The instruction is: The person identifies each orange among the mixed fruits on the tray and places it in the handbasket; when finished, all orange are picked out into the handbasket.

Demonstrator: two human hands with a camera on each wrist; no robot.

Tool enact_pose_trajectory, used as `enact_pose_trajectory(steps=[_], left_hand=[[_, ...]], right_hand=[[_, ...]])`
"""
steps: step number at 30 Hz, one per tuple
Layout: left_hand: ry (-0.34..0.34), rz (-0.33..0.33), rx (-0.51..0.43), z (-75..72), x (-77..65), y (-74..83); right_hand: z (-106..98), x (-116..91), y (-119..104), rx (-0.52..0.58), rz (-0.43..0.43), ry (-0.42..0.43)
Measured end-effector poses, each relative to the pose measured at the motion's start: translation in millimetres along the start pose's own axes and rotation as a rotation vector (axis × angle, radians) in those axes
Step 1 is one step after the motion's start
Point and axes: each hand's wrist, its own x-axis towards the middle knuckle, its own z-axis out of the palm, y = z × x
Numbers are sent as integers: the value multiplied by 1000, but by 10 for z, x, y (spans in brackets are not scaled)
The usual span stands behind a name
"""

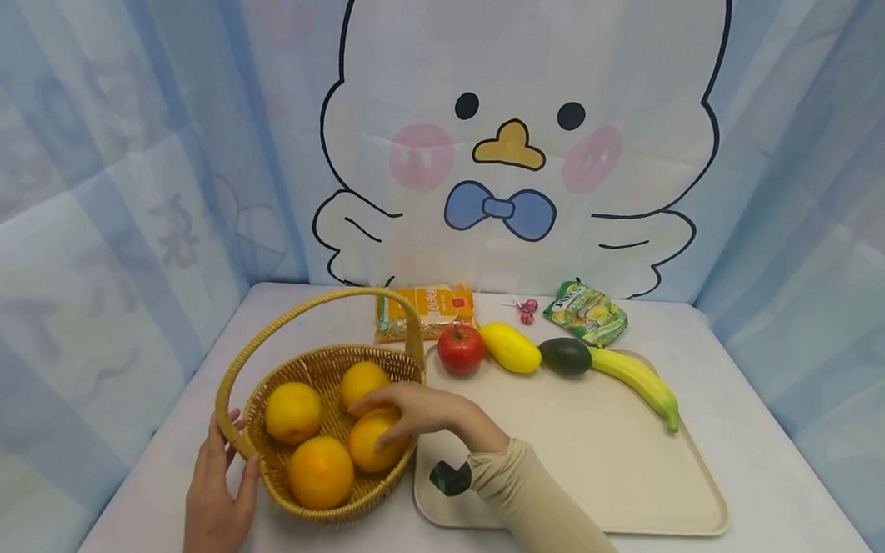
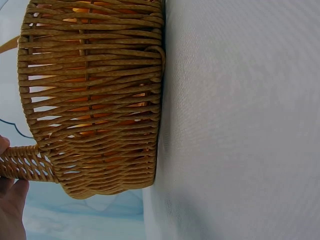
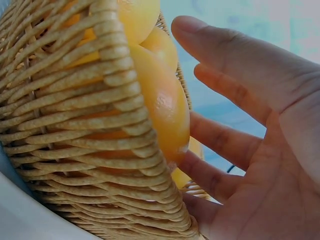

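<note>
A wicker basket point(image 1: 325, 515) with an arched handle point(image 1: 290, 312) stands on the left of the table with several oranges point(image 1: 321, 472) inside. My left hand point(image 1: 221, 494) holds the base of the handle; in the left wrist view, its fingers and thumb lie on either side of the woven band point(image 2: 27, 162). Over the basket's right side, my right hand point(image 1: 428, 409) reaches down at the nearest orange point(image 1: 374, 440). In the right wrist view its fingers are spread beside that orange point(image 3: 162, 107), the thumb standing away from it.
A beige tray point(image 1: 589, 485) lies right of the basket, bearing a red apple point(image 1: 461, 349), a yellow mango point(image 1: 511, 348), a dark avocado point(image 1: 566, 356) and a banana point(image 1: 640, 383) along its back. Behind are an orange packet point(image 1: 426, 311), lollipops point(image 1: 528, 311) and a green bag point(image 1: 587, 312).
</note>
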Motion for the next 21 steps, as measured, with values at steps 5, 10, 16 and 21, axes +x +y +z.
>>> enact_pose_trajectory(steps=[5,10,16,21], left_hand=[[5,18,-8,0,1,2],[-4,-6,7,0,1,9],[-5,1,8,-5,-1,0],[-8,11,1,-5,5,-7]], right_hand=[[-15,-8,-7,31,10,-8],[-16,-15,-5,46,12,-10],[-18,-10,1,54,7,-9],[-21,-21,15,57,15,20]])
